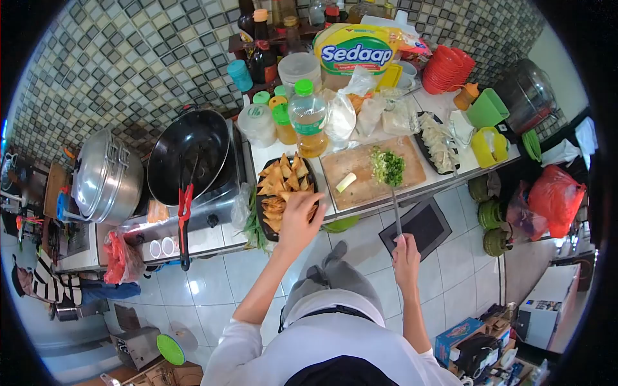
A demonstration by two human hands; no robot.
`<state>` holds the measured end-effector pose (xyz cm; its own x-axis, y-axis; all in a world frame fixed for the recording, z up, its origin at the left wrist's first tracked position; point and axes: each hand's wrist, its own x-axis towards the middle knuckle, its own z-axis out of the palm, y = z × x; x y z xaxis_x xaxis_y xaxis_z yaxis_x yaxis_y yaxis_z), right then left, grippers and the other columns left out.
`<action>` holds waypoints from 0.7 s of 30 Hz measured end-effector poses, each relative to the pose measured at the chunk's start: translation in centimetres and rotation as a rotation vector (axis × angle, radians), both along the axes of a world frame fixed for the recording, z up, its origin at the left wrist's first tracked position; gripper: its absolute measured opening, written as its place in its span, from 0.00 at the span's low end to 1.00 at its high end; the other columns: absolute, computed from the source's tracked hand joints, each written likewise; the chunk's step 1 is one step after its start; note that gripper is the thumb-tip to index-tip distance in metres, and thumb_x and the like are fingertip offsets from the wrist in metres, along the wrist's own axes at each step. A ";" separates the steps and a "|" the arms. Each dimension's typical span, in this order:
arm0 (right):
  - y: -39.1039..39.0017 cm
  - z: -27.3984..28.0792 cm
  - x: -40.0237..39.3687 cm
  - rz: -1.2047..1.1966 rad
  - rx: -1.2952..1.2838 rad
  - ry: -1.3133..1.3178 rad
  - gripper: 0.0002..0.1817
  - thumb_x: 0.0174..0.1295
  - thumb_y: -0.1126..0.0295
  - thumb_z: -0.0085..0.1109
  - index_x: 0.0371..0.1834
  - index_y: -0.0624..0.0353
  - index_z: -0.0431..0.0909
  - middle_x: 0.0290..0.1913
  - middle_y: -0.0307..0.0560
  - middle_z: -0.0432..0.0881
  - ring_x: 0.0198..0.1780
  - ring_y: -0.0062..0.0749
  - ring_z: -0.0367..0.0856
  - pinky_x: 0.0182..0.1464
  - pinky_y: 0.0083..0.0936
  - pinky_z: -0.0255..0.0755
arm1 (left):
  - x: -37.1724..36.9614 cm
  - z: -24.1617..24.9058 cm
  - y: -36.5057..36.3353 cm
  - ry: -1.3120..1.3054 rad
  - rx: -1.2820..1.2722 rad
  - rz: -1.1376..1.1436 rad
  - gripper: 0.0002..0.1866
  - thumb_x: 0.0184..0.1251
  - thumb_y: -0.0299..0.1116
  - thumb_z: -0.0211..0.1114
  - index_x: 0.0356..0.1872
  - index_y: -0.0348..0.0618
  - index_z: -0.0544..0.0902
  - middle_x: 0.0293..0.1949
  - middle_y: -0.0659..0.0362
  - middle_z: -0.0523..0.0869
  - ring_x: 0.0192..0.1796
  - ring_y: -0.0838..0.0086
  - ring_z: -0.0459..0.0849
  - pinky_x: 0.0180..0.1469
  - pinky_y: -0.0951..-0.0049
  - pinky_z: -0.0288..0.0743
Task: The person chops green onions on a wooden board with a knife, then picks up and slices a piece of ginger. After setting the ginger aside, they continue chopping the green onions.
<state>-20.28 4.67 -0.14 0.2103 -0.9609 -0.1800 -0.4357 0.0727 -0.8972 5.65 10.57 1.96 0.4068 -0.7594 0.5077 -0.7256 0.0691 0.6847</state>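
My left hand [302, 219] is over the near right edge of a black tray [264, 222] of fried triangular pieces [283, 177], its fingers apart. I see nothing held in it. My right hand [405, 252] is closed on the handle of a knife [396, 212], whose blade points away from me, its tip by the chopped greens. Those chopped greens [388, 168] lie in a pile on a wooden cutting board [360, 161]. A pale piece [346, 182] rests at the board's left part.
A black wok [188, 157] with a red-handled utensil sits on the stove at left, beside a steel pot [108, 177]. An oil bottle [308, 122] stands behind the board. Right of it is a black tray of dumplings [439, 145]. A person [58, 283] is at far left.
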 end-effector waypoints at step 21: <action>-6.9 1.9 5.5 0.344 -0.005 0.066 0.16 0.72 0.61 0.45 0.43 0.65 0.74 0.30 0.69 0.78 0.35 0.67 0.76 0.36 0.46 0.68 | -1.3 -0.7 -7.6 -0.143 0.242 -0.066 0.24 0.49 0.35 0.75 0.49 0.40 0.82 0.40 0.56 0.83 0.44 0.62 0.80 0.48 0.64 0.73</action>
